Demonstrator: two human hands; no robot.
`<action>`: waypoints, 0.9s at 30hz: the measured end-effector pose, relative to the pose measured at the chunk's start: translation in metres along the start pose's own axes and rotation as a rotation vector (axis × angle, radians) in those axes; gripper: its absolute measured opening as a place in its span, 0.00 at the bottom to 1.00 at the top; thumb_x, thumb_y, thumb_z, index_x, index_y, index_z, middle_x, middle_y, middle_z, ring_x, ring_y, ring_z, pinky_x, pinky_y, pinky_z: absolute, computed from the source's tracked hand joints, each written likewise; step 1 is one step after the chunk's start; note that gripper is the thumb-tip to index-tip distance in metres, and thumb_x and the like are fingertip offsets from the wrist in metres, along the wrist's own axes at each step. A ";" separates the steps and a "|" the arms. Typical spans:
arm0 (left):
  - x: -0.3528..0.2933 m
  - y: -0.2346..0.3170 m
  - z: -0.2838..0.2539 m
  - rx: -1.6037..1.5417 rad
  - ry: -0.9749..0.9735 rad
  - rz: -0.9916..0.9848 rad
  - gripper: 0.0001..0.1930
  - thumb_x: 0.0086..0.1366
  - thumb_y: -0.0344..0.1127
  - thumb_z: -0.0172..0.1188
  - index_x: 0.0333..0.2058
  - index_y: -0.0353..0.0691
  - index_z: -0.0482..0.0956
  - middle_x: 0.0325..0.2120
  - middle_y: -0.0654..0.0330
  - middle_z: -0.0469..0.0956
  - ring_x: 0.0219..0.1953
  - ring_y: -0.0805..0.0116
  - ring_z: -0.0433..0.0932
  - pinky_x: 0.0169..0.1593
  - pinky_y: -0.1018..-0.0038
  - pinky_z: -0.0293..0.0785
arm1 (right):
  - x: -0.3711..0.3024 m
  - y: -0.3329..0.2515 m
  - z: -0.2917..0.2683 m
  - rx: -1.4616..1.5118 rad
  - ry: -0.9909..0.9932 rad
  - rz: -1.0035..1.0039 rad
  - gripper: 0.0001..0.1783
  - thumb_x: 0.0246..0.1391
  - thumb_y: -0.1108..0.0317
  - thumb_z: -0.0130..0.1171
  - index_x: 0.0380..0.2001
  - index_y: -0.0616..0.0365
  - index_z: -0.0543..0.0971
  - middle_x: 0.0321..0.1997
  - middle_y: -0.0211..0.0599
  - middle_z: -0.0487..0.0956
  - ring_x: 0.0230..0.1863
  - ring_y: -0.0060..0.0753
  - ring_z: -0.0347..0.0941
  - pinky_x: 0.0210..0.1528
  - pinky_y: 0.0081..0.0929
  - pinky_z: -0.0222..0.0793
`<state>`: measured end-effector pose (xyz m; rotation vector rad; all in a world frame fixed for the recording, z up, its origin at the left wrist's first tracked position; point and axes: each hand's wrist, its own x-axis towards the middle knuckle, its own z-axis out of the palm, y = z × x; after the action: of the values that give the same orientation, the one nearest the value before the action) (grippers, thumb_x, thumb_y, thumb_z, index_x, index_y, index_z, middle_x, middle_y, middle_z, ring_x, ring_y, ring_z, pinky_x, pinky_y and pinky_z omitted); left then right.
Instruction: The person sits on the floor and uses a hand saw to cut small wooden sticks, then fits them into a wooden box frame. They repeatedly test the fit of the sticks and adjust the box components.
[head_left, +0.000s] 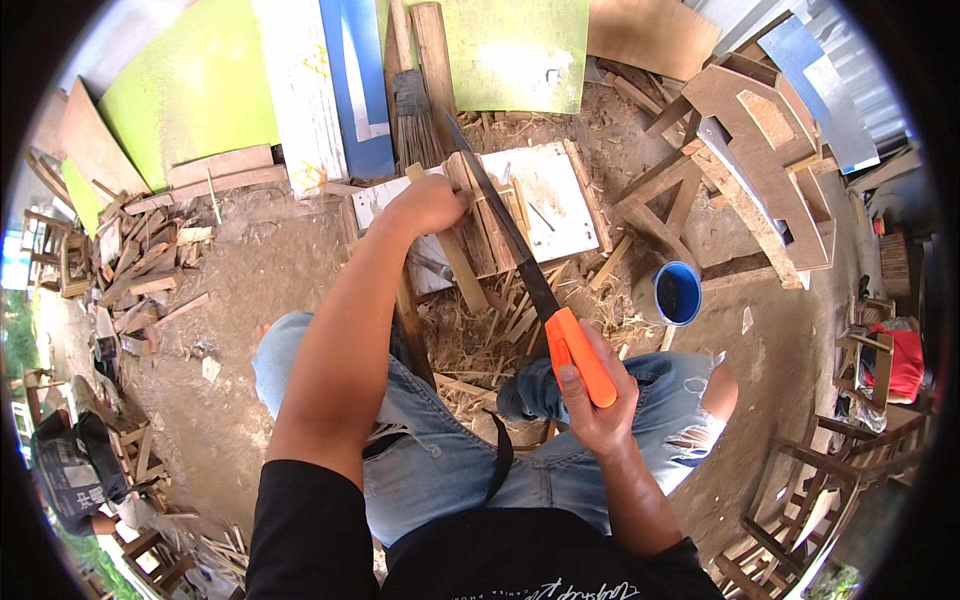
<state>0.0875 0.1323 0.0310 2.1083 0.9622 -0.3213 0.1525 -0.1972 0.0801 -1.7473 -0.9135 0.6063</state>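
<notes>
My right hand [603,400] is wrapped round the orange handle of a hand saw [515,245]. Its long dark blade slants away to the upper left, across the wood on a low white-topped bench [570,205]. My left hand [430,205] is closed over a pale wood strip [460,268], pressing it at the bench top; the fingertips are partly hidden. Beside that strip lies a wider brown wood piece [488,240], with the blade passing over it. Whether the teeth touch the wood, I cannot tell. Thin sticks [520,205] lie to the right of the blade.
Wood offcuts and shavings [480,330] litter the ground below the bench. A blue bucket [678,293] stands right, near a wooden frame [760,170]. Scrap wood [140,265] is piled left. A broom [412,120] and green panels [200,95] stand behind. Another person [80,470] is far left.
</notes>
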 end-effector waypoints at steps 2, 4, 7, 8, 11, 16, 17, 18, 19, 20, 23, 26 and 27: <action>0.002 -0.001 0.002 0.016 0.039 -0.018 0.24 0.72 0.51 0.46 0.34 0.35 0.82 0.30 0.51 0.82 0.37 0.53 0.79 0.45 0.61 0.71 | 0.002 0.002 0.001 -0.032 0.007 -0.056 0.27 0.58 0.70 0.63 0.58 0.72 0.71 0.48 0.51 0.81 0.47 0.34 0.80 0.50 0.26 0.74; 0.002 -0.001 0.003 0.019 0.058 -0.040 0.25 0.72 0.52 0.46 0.35 0.35 0.83 0.31 0.50 0.82 0.37 0.52 0.79 0.45 0.60 0.71 | 0.002 0.003 0.002 -0.051 0.008 -0.080 0.27 0.58 0.70 0.63 0.58 0.72 0.71 0.48 0.51 0.81 0.47 0.33 0.80 0.49 0.25 0.75; 0.001 0.003 0.001 0.002 0.052 -0.072 0.24 0.70 0.50 0.48 0.36 0.33 0.83 0.33 0.46 0.82 0.39 0.47 0.79 0.47 0.59 0.72 | 0.001 0.005 0.002 -0.042 0.002 -0.083 0.27 0.58 0.70 0.64 0.58 0.72 0.71 0.49 0.51 0.81 0.47 0.33 0.80 0.50 0.25 0.74; 0.000 0.005 0.000 -0.005 0.048 -0.079 0.24 0.69 0.49 0.48 0.37 0.33 0.84 0.35 0.44 0.82 0.41 0.44 0.79 0.48 0.57 0.72 | 0.001 0.005 0.002 -0.026 0.002 -0.087 0.27 0.58 0.70 0.63 0.58 0.72 0.71 0.49 0.51 0.81 0.47 0.33 0.80 0.50 0.25 0.74; -0.002 0.008 -0.003 -0.006 0.030 -0.100 0.23 0.67 0.48 0.50 0.36 0.31 0.84 0.36 0.41 0.82 0.41 0.41 0.79 0.47 0.56 0.73 | 0.000 0.008 0.003 -0.001 -0.007 -0.065 0.27 0.58 0.70 0.63 0.58 0.72 0.71 0.50 0.51 0.81 0.48 0.33 0.80 0.51 0.26 0.74; 0.000 0.010 -0.001 -0.028 0.083 -0.162 0.24 0.66 0.49 0.52 0.34 0.29 0.83 0.35 0.42 0.82 0.40 0.44 0.80 0.45 0.58 0.73 | -0.001 0.012 0.008 0.018 -0.004 -0.064 0.26 0.58 0.72 0.63 0.57 0.71 0.71 0.50 0.51 0.81 0.49 0.34 0.79 0.52 0.27 0.73; 0.001 0.010 0.000 -0.033 0.080 -0.192 0.24 0.67 0.50 0.52 0.38 0.31 0.83 0.36 0.42 0.82 0.42 0.46 0.79 0.46 0.59 0.72 | -0.002 0.012 0.009 0.027 -0.004 -0.054 0.26 0.58 0.72 0.62 0.57 0.71 0.71 0.50 0.51 0.81 0.49 0.34 0.79 0.53 0.27 0.73; 0.002 0.010 0.001 -0.041 0.072 -0.227 0.25 0.69 0.52 0.52 0.41 0.33 0.84 0.38 0.43 0.82 0.43 0.48 0.79 0.48 0.59 0.71 | -0.003 0.012 0.009 0.021 -0.018 -0.008 0.25 0.58 0.72 0.62 0.57 0.71 0.72 0.50 0.50 0.81 0.50 0.34 0.79 0.53 0.27 0.72; 0.003 0.009 0.002 -0.048 0.063 -0.235 0.25 0.68 0.52 0.52 0.42 0.32 0.83 0.38 0.43 0.82 0.44 0.47 0.79 0.49 0.60 0.71 | -0.004 0.011 0.009 0.020 -0.006 -0.041 0.25 0.58 0.72 0.62 0.57 0.71 0.72 0.50 0.50 0.81 0.50 0.34 0.79 0.53 0.27 0.72; 0.004 0.009 0.002 -0.057 0.052 -0.247 0.25 0.68 0.52 0.53 0.43 0.32 0.83 0.39 0.42 0.82 0.45 0.47 0.79 0.49 0.60 0.71 | -0.005 0.010 0.008 0.005 -0.006 -0.043 0.25 0.58 0.73 0.62 0.57 0.71 0.71 0.50 0.50 0.81 0.50 0.34 0.79 0.53 0.27 0.72; 0.007 0.006 0.000 -0.037 0.032 -0.237 0.25 0.67 0.52 0.54 0.43 0.31 0.83 0.40 0.43 0.82 0.46 0.47 0.79 0.50 0.60 0.71 | -0.006 0.008 0.008 -0.034 -0.007 -0.053 0.26 0.58 0.73 0.62 0.58 0.71 0.71 0.50 0.50 0.81 0.49 0.33 0.79 0.53 0.26 0.72; 0.010 0.004 0.001 -0.025 0.036 -0.212 0.25 0.67 0.52 0.55 0.43 0.32 0.83 0.40 0.44 0.82 0.46 0.48 0.79 0.50 0.61 0.71 | -0.004 0.007 0.009 -0.020 0.005 -0.055 0.26 0.58 0.73 0.62 0.58 0.71 0.71 0.49 0.50 0.81 0.48 0.33 0.80 0.52 0.26 0.73; 0.010 0.003 0.001 -0.035 0.038 -0.211 0.25 0.67 0.53 0.55 0.44 0.32 0.83 0.40 0.44 0.82 0.46 0.48 0.79 0.50 0.61 0.71 | -0.005 0.006 0.009 -0.037 -0.018 0.014 0.26 0.58 0.73 0.62 0.58 0.71 0.71 0.49 0.50 0.81 0.48 0.33 0.80 0.52 0.26 0.73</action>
<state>0.0969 0.1355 0.0271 1.9910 1.2072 -0.3684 0.1450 -0.1973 0.0719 -1.7847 -0.9310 0.6185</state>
